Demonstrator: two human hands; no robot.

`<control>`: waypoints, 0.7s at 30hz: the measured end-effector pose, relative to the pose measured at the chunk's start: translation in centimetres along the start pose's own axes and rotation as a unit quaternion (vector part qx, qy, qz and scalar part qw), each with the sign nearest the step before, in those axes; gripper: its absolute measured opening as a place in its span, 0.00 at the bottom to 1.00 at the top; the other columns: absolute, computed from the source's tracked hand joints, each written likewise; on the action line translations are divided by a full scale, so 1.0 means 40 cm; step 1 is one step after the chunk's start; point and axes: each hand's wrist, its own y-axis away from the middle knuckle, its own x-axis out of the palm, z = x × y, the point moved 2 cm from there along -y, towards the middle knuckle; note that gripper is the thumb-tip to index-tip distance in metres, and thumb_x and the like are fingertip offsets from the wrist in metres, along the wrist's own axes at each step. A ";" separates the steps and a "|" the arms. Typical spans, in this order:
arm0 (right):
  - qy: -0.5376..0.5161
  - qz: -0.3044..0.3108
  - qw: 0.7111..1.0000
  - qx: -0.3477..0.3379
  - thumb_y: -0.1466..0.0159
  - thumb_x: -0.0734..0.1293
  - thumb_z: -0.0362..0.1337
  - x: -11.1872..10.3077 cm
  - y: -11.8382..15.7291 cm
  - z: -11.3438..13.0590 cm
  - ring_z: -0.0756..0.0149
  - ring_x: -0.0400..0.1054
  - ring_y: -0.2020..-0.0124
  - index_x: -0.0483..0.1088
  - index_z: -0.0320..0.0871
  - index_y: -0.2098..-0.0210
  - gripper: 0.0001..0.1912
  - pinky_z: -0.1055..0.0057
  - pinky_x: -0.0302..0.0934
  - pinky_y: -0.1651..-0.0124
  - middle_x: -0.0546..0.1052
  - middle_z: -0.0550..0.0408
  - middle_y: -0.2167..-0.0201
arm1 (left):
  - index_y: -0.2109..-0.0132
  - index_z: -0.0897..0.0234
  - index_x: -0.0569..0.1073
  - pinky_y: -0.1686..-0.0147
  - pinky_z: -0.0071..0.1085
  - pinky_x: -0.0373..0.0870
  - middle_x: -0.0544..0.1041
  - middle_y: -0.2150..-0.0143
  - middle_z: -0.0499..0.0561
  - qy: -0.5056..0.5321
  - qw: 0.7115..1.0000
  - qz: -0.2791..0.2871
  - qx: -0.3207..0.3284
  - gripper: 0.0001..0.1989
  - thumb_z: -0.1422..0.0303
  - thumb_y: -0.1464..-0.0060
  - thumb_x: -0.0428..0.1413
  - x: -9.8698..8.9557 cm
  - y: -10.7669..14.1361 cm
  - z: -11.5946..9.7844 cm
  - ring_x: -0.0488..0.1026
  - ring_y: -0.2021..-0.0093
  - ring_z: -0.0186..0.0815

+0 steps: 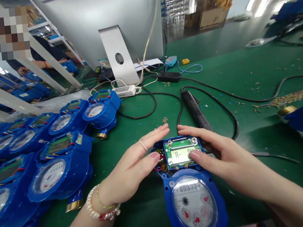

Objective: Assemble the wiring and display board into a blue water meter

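Blue meter (195,203) has left hand (128,173) open alongside, right hand (230,159) open, thumb (205,161) on display (181,154).

A blue meter (170,207) is seen face up at the lower centre of the frame, cut off by the bottom edge; a round white dial (195,205) with red pointers is set below an exposed green circuit board (181,143), where "A-" is shown on a display (182,155)

Looks forward and down from the wearer's head, out over the green table (244,69). Takes in the left hand (128,173), right hand (226,156) and blue meter (195,203) from close above, low in the frame, and the back of the monitor (83,26) farther off. Reaches on to cardboard boxes (213,17) in the distance, all in this single wide view.
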 end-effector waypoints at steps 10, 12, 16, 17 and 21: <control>0.063 0.001 0.998 0.006 0.31 0.62 0.41 -0.002 -0.002 0.009 0.59 0.47 0.46 0.64 0.32 0.39 0.25 0.76 0.45 0.40 0.52 0.53 0.46 | 0.38 0.49 0.60 0.41 0.34 0.61 0.61 0.38 0.46 0.072 0.991 -0.060 -0.091 0.36 0.58 0.53 0.63 0.052 0.000 -0.004 0.63 0.42 0.39; 0.063 0.000 0.998 0.002 0.30 0.62 0.41 -0.001 -0.001 0.008 0.59 0.47 0.46 0.64 0.32 0.40 0.24 0.76 0.46 0.40 0.52 0.53 0.46 | 0.39 0.49 0.61 0.40 0.34 0.60 0.62 0.39 0.45 0.028 0.993 -0.080 -0.088 0.35 0.59 0.54 0.64 0.064 -0.011 -0.006 0.64 0.42 0.38; 0.006 0.001 1.000 0.002 0.29 0.64 0.38 -0.006 0.012 -0.003 0.56 0.43 0.45 0.63 0.36 0.37 0.23 0.71 0.42 0.38 0.50 0.53 0.45 | 0.44 0.51 0.64 0.48 0.27 0.68 0.68 0.45 0.43 -0.042 0.991 -0.096 -0.085 0.29 0.61 0.53 0.63 0.080 -0.026 -0.018 0.70 0.49 0.32; -0.043 0.004 0.999 0.009 0.28 0.65 0.37 -0.009 0.018 -0.009 0.54 0.41 0.44 0.61 0.37 0.35 0.24 0.68 0.43 0.38 0.49 0.52 0.45 | 0.44 0.52 0.64 0.50 0.26 0.69 0.69 0.46 0.43 -0.054 0.990 -0.093 -0.088 0.28 0.62 0.52 0.62 0.082 -0.028 -0.021 0.70 0.51 0.31; -0.234 -0.027 0.972 0.016 0.21 0.74 0.44 -0.030 0.042 -0.029 0.45 0.37 0.44 0.61 0.36 0.36 0.26 0.55 0.44 0.38 0.46 0.48 0.44 | 0.45 0.52 0.64 0.50 0.24 0.68 0.69 0.47 0.42 -0.112 0.987 -0.091 -0.075 0.28 0.63 0.53 0.62 0.079 -0.034 -0.026 0.69 0.49 0.30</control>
